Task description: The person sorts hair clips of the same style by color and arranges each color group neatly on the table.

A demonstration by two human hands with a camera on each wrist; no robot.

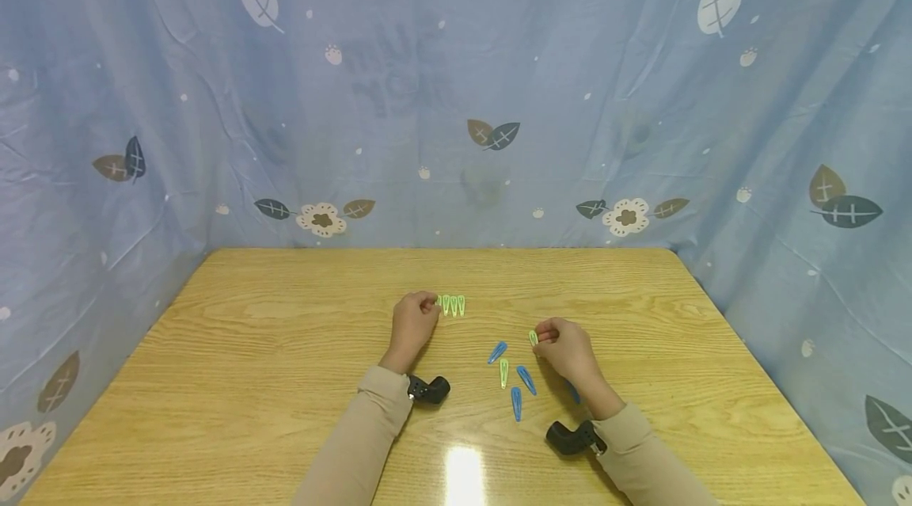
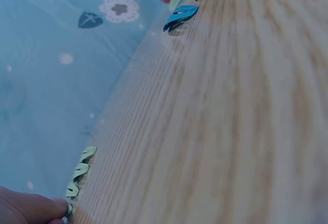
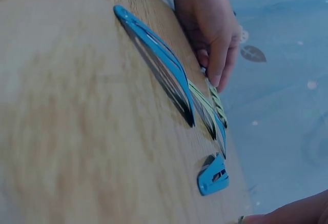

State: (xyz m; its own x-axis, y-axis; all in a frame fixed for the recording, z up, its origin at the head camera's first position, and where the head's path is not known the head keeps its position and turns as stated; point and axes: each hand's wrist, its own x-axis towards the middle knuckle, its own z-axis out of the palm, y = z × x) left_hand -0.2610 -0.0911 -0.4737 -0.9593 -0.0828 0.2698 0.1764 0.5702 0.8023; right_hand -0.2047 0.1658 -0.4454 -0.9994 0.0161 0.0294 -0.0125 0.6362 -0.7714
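Observation:
Several light green snap hair clips (image 1: 454, 306) stand side by side in a short row on the table. My left hand (image 1: 416, 324) is at the row's left end, where thumb and fingertip pinch the leftmost green hair clip (image 2: 68, 211), partly covered by the fingers. To the right, my right hand (image 1: 568, 349) pinches another green hair clip (image 1: 533, 338) by its edge, just over the table. Between the hands lie a loose green hair clip (image 1: 503, 373) and blue hair clips (image 1: 516, 404) at various angles. One blue hair clip (image 1: 573, 391) is partly hidden under the right wrist.
The wooden table (image 1: 285, 348) reaches back to a blue curtain (image 1: 427, 78) with leaf and flower prints, which also hangs along both sides. Black wrist mounts (image 1: 570, 438) stick out inward from both forearms. A bright reflection shines on the table's near part.

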